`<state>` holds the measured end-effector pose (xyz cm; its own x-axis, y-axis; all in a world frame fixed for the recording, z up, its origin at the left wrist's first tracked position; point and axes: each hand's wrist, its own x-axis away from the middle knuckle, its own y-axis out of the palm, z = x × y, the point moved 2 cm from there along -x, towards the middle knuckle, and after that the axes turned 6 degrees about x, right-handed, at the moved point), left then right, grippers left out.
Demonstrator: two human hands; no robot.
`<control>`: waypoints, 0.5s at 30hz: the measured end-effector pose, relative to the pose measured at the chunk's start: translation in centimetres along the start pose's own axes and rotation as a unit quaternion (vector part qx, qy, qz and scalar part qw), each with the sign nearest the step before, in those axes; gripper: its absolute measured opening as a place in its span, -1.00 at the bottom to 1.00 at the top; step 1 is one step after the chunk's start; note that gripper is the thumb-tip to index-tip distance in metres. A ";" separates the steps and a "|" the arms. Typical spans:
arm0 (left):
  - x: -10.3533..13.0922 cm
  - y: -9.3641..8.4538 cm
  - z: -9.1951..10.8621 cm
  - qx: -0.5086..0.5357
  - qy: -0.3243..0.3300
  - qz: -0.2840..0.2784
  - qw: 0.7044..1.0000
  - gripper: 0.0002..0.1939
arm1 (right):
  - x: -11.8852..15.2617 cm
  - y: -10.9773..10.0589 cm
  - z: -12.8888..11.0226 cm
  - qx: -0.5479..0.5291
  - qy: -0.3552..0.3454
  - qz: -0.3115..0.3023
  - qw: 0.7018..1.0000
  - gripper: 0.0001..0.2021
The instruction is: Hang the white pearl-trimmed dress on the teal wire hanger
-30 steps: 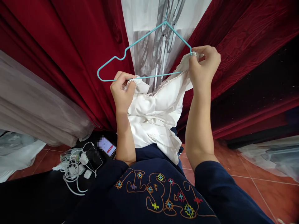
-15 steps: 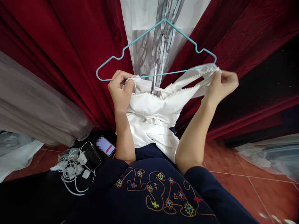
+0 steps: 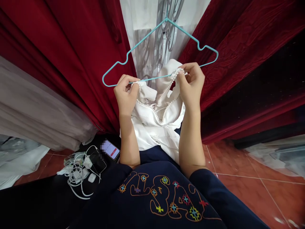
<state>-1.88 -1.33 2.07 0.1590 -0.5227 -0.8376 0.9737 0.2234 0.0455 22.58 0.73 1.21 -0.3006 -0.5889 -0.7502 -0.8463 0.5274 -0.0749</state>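
Observation:
A white dress [image 3: 152,116] with pearl-beaded edging lies bunched over my lap, its top raised between my hands. My left hand [image 3: 126,93] pinches the beaded edge of one strap, close to the bottom bar of a light blue hanger [image 3: 140,41]. My right hand [image 3: 192,82] grips the other beaded strap beside the same bar. The hanger stands upright behind the dress, its top near the grey metal scrollwork. Fabric and fingers partly cover its lower bar, so I cannot tell exactly how the straps lie around it.
Red curtains [image 3: 90,47] hang on both sides, with a grey curtain [image 3: 40,105] at left. On a black surface [image 3: 30,203] lie a lit phone [image 3: 111,149], tangled white cables [image 3: 77,178] and a small white case [image 3: 91,177]. Red floor tiles [image 3: 238,184] show at right.
My right hand has moved inward to the left and slightly up, bringing its strap closer to the middle. The stretched neckline has slackened. My left hand has barely shifted.

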 end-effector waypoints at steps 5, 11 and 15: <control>1.0 -0.8 -1.1 0.018 -0.075 -0.017 0.997 -0.52 | 0.8 1.0 0.5 0.004 -0.021 0.009 1.000 -0.68; 1.4 -5.5 -5.0 0.008 -0.125 0.244 0.962 -0.69 | 1.2 0.6 -0.9 0.001 -0.017 0.021 1.000 -0.73; 0.9 -8.3 -6.8 -0.063 -0.210 0.216 0.951 -0.70 | 0.9 -0.3 -1.2 -0.005 -0.016 0.021 1.000 -0.74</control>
<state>-10.93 1.92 -2.77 0.6171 -0.6364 -0.4627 0.7795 0.5748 0.2489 22.08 -0.70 1.36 -0.3223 -0.5464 -0.7730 -0.8377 0.5449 -0.0359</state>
